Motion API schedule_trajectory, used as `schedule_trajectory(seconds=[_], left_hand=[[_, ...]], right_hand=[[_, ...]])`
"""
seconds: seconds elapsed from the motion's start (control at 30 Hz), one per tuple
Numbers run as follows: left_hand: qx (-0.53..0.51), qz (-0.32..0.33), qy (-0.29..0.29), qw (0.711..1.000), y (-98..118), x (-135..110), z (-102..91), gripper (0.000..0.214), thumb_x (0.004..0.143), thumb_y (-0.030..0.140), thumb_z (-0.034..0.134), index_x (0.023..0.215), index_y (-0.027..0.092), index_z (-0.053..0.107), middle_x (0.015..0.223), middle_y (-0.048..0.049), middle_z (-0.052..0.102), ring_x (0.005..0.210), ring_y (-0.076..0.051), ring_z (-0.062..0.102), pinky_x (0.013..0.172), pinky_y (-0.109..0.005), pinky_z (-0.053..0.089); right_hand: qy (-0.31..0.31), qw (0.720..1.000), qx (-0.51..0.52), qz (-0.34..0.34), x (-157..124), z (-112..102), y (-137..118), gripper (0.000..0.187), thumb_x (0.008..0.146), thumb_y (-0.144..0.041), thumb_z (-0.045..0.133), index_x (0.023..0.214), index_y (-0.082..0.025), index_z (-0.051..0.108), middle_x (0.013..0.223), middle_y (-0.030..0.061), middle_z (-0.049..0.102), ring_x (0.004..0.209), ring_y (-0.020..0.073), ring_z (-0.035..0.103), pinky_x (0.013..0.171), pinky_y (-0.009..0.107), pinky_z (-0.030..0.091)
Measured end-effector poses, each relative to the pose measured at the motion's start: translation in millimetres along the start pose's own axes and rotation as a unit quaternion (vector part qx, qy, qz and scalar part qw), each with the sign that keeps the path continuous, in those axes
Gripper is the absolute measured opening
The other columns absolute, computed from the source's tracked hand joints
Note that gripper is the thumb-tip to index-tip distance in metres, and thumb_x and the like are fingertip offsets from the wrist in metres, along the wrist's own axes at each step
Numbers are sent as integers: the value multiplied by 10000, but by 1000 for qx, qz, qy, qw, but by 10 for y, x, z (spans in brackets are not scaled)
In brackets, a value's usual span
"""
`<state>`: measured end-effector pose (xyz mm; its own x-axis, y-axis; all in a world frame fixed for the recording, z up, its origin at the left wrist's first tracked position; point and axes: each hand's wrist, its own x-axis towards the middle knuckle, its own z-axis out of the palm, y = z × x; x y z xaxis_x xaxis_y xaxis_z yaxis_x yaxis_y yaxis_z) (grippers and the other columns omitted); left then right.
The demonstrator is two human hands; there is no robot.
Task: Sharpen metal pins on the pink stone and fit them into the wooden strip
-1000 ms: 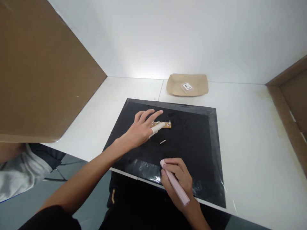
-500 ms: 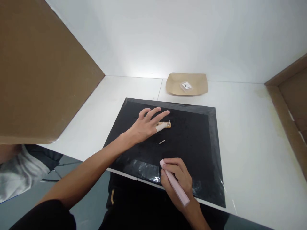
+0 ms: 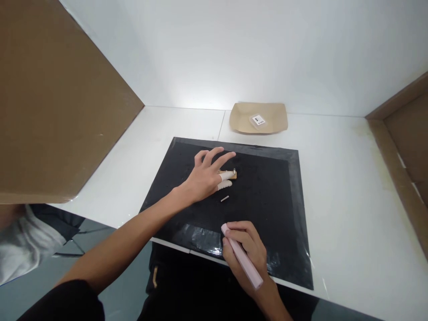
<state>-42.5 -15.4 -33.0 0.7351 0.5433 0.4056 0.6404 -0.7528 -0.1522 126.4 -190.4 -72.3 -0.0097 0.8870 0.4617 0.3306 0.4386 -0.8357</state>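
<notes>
My left hand (image 3: 207, 174) reaches over the black mat (image 3: 267, 209), its thumb and forefinger, both in white finger cots, pinching the near end of a small tan board (image 3: 231, 174) with metal studs; the other fingers are spread above it. A small grey metal pin (image 3: 224, 198) lies loose on the mat just in front of that hand. My right hand (image 3: 247, 256) rests at the mat's near edge, closed round a pale pink pen-shaped tool (image 3: 241, 255).
A brown paper tray (image 3: 240, 125) with a small labelled clear bag (image 3: 258, 120) stands at the back of the white table (image 3: 351, 187). Cardboard walls stand at the left (image 3: 60, 102) and right (image 3: 401, 129). Another person's sleeve (image 3: 23, 240) shows at the lower left.
My left hand's thumb has come up to the forefinger, closing a pinch on the tan board's end. The right hand with the pink tool has stayed in place.
</notes>
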Motion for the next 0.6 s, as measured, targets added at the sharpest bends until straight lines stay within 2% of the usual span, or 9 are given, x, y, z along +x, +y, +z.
schedule_trajectory(seconds=[0.07, 0.13, 0.3, 0.47, 0.6], left_hand=[[9, 24, -3, 1000, -11, 10, 3, 225, 908, 180, 700, 1094, 293, 758, 1564, -47, 536, 1434, -340, 377, 1106, -505, 234], [10, 32, -6, 999, -19, 12, 6, 264, 859, 95, 686, 1049, 266, 753, 1564, -47, 538, 1435, -333, 378, 1113, -503, 231], [-1, 38, -16, 999, -17, 14, 29, 154, 790, 53, 684, 801, 202, 724, 1567, -62, 536, 1461, -349, 344, 1126, -514, 212], [-2, 41, -12, 999, -10, 20, 44, 234, 829, 50, 650, 928, 226, 768, 1545, -56, 557, 1452, -332, 357, 1147, -503, 180], [0, 49, -21, 999, -12, 7, 33, 167, 813, 47, 659, 778, 195, 728, 1553, -45, 555, 1462, -327, 366, 1179, -506, 167]], right_hand=[[0, 1000, -3, 0, 6, 2, 3, 237, 922, -46, 632, 1094, -208, 645, 1090, 60, 665, 943, 140, 705, 805, 280, 599], [4, 1000, -5, -4, 8, 3, 3, 232, 922, -49, 632, 1093, -205, 645, 1092, 63, 667, 944, 142, 708, 801, 278, 600], [-3, 1000, -8, 6, -10, -8, -4, 227, 931, -57, 626, 1096, -212, 640, 1090, 63, 665, 960, 150, 703, 816, 295, 595], [-5, 1000, -8, 3, -1, -8, -10, 218, 933, -56, 620, 1087, -209, 635, 1091, 62, 661, 958, 141, 699, 810, 280, 588], [-2, 1000, -10, 6, 15, -5, -14, 211, 935, -59, 617, 1080, -211, 634, 1076, 59, 662, 944, 142, 702, 801, 278, 589]])
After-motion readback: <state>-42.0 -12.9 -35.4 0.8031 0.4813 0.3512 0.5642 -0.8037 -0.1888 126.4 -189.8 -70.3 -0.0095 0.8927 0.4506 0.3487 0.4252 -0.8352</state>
